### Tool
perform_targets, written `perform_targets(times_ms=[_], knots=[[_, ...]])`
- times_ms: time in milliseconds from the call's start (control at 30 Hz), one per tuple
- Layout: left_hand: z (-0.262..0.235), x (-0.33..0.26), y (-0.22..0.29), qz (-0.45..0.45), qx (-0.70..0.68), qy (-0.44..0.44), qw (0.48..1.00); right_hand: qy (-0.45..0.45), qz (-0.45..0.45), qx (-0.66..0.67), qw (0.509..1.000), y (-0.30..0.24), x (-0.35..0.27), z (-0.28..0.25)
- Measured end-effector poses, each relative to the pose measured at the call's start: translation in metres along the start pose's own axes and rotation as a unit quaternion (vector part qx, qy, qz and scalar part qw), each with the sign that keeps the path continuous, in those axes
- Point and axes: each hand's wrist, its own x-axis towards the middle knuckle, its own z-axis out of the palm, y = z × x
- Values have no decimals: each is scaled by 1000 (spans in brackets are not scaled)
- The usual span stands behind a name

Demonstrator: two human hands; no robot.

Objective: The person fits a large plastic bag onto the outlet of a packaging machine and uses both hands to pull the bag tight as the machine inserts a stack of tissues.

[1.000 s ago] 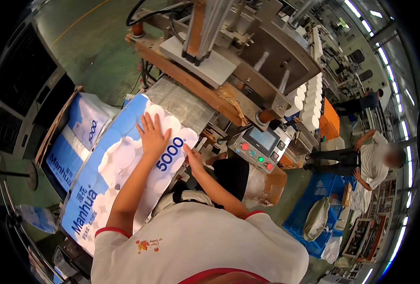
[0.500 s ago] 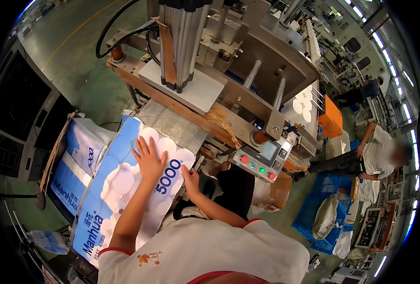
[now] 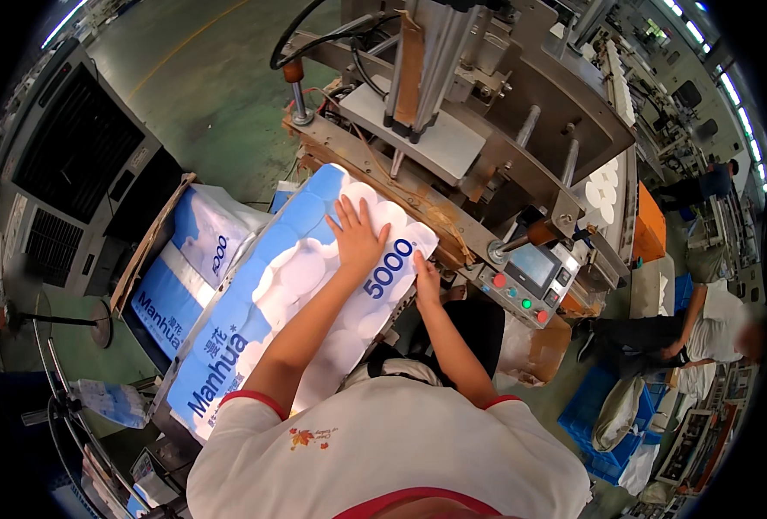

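Note:
A large blue-and-white film-wrapped pack of paper rolls (image 3: 314, 268) lies slantwise in front of me, its far end up against the metal bar of a press-like machine (image 3: 401, 186). My left hand (image 3: 362, 238) rests flat on top of the pack, fingers spread. At the pack's right edge, my right hand (image 3: 428, 278) is closed, with the thumb at the top corner and the other fingers curled at the side. The film at the pack's far end is hidden by the bar.
Right of the bar sits a control panel (image 3: 529, 281) with a screen and coloured buttons. Similar packs (image 3: 172, 298) lie in a box at my left. Blue crates (image 3: 600, 415) stand at the right, near another person (image 3: 716, 324). A cardboard box (image 3: 539, 346) is below the panel.
My view has shifted, so the scene sits further right. The machine's bar has come down along its posts, and the clear film at the pack's far end no longer shows. Both hands keep their places.

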Motion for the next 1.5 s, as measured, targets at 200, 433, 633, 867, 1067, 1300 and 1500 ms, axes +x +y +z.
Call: perform_targets(times_ms=[200, 433, 633, 867, 1067, 1300, 1500], knots=[[-8, 14, -60, 34, -346, -38, 937, -85, 74, -58, 992, -18, -17, -32], [-3, 77, -282, -238, -51, -44, 969, -25, 109, -46, 993, -11, -50, -81], [31, 20, -382, -343, -37, -242, 907, -32, 127, -39, 991, -6, -55, -92], [-3, -43, -400, -152, 54, -319, 934, -85, 152, -59, 983, 11, -55, -93], [-131, -80, -341, -181, -130, -138, 965, -130, 153, -89, 976, -2, -72, -78], [-252, -117, -177, -81, -148, -78, 983, -327, 67, -98, 938, -56, -115, -23], [-233, -126, -52, 117, -153, -205, 960, -468, 31, 2, 883, -115, -163, -36]])
